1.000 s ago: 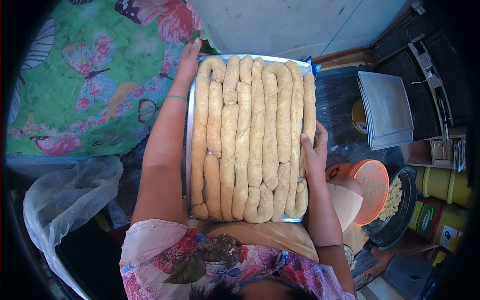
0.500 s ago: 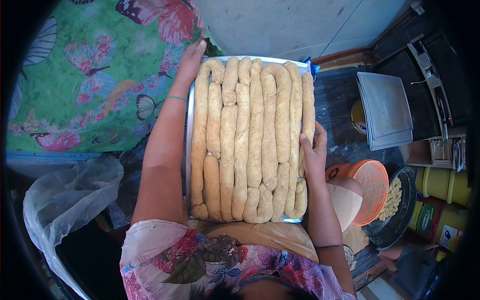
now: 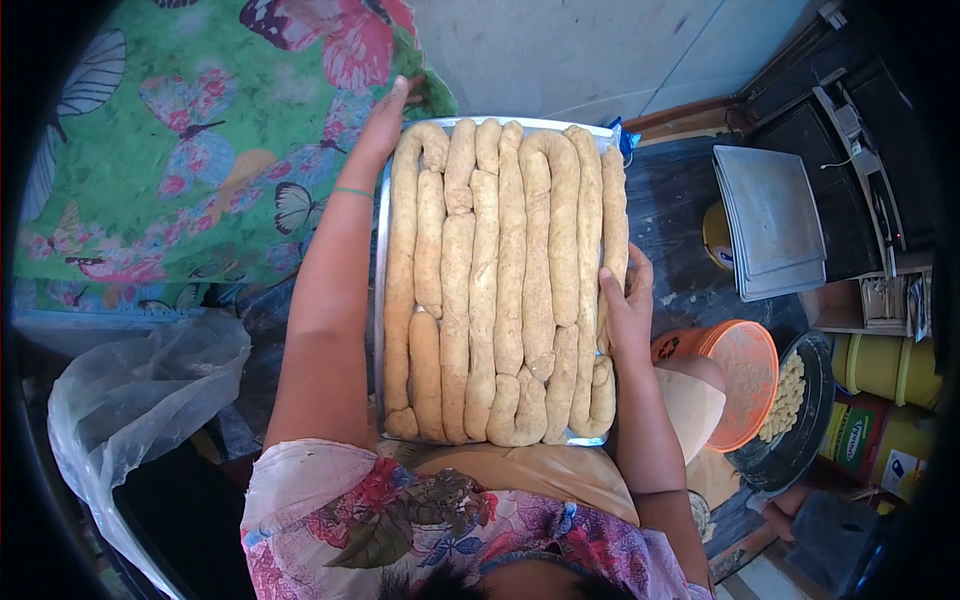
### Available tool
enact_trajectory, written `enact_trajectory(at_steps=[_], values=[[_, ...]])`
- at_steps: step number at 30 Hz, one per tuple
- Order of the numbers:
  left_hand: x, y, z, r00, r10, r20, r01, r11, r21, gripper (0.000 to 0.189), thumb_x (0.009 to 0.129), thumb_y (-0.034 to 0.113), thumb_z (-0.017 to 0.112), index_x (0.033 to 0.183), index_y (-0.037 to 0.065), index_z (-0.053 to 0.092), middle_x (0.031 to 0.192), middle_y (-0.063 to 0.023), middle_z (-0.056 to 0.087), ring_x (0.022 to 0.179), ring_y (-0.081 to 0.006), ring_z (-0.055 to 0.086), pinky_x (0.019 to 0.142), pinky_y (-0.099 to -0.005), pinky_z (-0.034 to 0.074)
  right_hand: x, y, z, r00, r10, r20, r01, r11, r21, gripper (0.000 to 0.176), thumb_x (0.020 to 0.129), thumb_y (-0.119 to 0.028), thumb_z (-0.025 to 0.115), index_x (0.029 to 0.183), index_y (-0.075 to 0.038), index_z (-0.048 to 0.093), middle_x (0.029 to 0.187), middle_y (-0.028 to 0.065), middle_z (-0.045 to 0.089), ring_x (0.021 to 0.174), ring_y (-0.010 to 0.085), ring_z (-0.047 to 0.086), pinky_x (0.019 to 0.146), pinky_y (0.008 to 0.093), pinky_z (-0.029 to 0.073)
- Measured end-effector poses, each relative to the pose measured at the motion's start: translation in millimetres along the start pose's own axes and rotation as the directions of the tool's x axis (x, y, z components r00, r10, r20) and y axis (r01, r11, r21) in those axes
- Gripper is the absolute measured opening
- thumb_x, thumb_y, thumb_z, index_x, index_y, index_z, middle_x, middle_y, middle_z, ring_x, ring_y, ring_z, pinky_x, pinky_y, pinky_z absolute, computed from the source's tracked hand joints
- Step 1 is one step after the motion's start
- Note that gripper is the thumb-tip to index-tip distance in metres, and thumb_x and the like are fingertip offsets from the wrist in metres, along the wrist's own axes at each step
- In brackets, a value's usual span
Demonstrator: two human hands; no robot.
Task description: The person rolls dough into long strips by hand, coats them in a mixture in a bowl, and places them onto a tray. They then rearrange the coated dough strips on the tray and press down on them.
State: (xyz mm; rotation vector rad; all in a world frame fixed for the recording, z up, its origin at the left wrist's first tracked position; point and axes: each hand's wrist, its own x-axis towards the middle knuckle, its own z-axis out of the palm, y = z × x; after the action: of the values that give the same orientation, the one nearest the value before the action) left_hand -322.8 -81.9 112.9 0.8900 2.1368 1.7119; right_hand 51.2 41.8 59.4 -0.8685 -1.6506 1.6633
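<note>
A metal tray (image 3: pixel 380 262) full of long, pale-brown dough rolls (image 3: pixel 510 270) rests over my lap, the rolls lying side by side, some bent back at the ends. My right hand (image 3: pixel 630 300) holds the tray's right edge, thumb on top beside the outermost roll and fingers around the outer side. Beyond the tray's far left corner, my left hand (image 3: pixel 383 125) is closed at the edge of a green butterfly-print cloth (image 3: pixel 235 215), thumb pointing up. Its other fingers are partly hidden by the hand and cloth.
A clear plastic bag (image 3: pixel 150 370) hangs at left. To the right are an orange bucket (image 3: pixel 745 385), a black basin (image 3: pixel 800 455) with small dough pieces, stacked metal trays (image 3: pixel 775 225) and yellow containers (image 3: pixel 885 365). A grey wall (image 3: pixel 560 60) stands ahead.
The cloth has shifted slightly to the right, and more of its edge shows beyond my left hand. My right hand and the tray of dough stay almost where they were.
</note>
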Motion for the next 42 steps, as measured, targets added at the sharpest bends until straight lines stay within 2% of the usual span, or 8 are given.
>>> enact_trajectory(at_steps=[3,6,9,12,18,30,33,42], values=[[10.2,-11.0,-3.0,0.995,-0.101,-0.006,0.100,0.990,-0.101,0.069,0.094,0.059,0.027,0.129,0.004,0.052,0.122,-0.0163,0.056,0.114,-0.0244,0.049,0.096,-0.0376,0.034,0.1,2.2,-0.1,1.000,-0.001,-0.005,0.001,1.000,0.005,0.052,0.087,-0.007,0.059,0.133,0.000,0.036,0.111,0.0175,0.054,0.099,0.0197,0.055,0.086,0.0302,0.045],[14.7,-14.8,-1.8,0.995,-0.091,-0.048,0.085,0.989,-0.125,0.067,0.094,0.059,0.028,0.125,0.005,0.055,0.111,-0.0180,0.060,0.101,-0.0237,0.054,0.090,-0.0363,0.038,0.0,2.1,-0.2,1.000,-0.006,-0.003,0.006,1.000,-0.016,0.052,0.087,-0.007,0.059,0.133,0.000,0.036,0.113,0.0182,0.054,0.100,0.0201,0.055,0.087,0.0303,0.045],[15.8,-11.9,-6.8,0.986,-0.168,-0.011,0.165,0.979,-0.121,0.065,0.094,0.059,0.030,0.127,0.006,0.050,0.102,-0.0141,0.060,0.087,-0.0215,0.053,0.078,-0.0340,0.046,-1.6,-1.7,-0.4,1.000,0.014,0.008,-0.014,0.998,-0.056,0.052,0.087,-0.007,0.059,0.133,0.001,0.035,0.113,0.0186,0.055,0.102,0.0204,0.055,0.088,0.0308,0.044],[18.1,-12.3,-7.8,0.981,-0.193,-0.008,0.190,0.974,-0.125,0.065,0.094,0.059,0.031,0.125,0.006,0.053,0.092,-0.0123,0.061,0.080,-0.0198,0.054,0.075,-0.0329,0.046,-1.8,0.3,-1.5,1.000,0.010,0.011,-0.009,0.999,-0.053,0.052,0.087,-0.008,0.059,0.132,0.001,0.035,0.113,0.0189,0.055,0.102,0.0206,0.055,0.089,0.0312,0.044],[24.2,-16.1,-6.4,0.984,-0.151,-0.092,0.136,0.979,-0.152,0.065,0.094,0.058,0.032,0.115,0.002,0.059,0.081,-0.0122,0.064,0.068,-0.0184,0.057,0.068,-0.0315,0.047,1.8,6.0,-3.0,1.000,-0.010,0.017,0.011,0.994,-0.107,0.052,0.088,-0.007,0.057,0.134,-0.001,0.034,0.108,0.0150,0.056,0.099,0.0180,0.055,0.087,0.0300,0.044],[30.2,-17.3,-3.7,0.950,-0.265,-0.163,0.248,0.962,-0.114,0.072,0.092,0.061,0.032,0.104,-0.004,0.063,0.076,-0.0135,0.065,0.065,-0.0179,0.058,0.066,-0.0304,0.046,-0.5,1.7,-1.3,1.000,0.021,0.010,-0.020,0.997,-0.070,0.053,0.087,-0.009,0.059,0.132,0.002,0.036,0.112,0.0185,0.055,0.102,0.0208,0.055,0.089,0.0312,0.043],[32.3,-21.0,-0.8,0.958,-0.216,-0.187,0.192,0.972,-0.138,0.075,0.090,0.063,0.033,0.102,-0.004,0.064,0.074,-0.0130,0.065,0.063,-0.0170,0.057,0.064,-0.0298,0.044,0.3,-0.5,-1.8,1.000,0.019,0.014,-0.018,0.996,-0.083,0.053,0.087,-0.009,0.060,0.132,0.002,0.036,0.112,0.0190,0.055,0.102,0.0211,0.055,0.089,0.0314,0.044],[29.7,-17.3,-3.8,0.951,-0.279,-0.132,0.274,0.960,-0.054,0.083,0.087,0.070,0.029,0.100,-0.004,0.064,0.071,-0.0135,0.064,0.068,-0.0179,0.058,0.067,-0.0306,0.045,0.7,-3.6,-1.1,0.999,0.038,0.019,-0.036,0.995,-0.091,0.053,0.087,-0.010,0.060,0.133,0.001,0.035,0.114,0.0208,0.055,0.103,0.0218,0.056,0.089,0.0318,0.044]])
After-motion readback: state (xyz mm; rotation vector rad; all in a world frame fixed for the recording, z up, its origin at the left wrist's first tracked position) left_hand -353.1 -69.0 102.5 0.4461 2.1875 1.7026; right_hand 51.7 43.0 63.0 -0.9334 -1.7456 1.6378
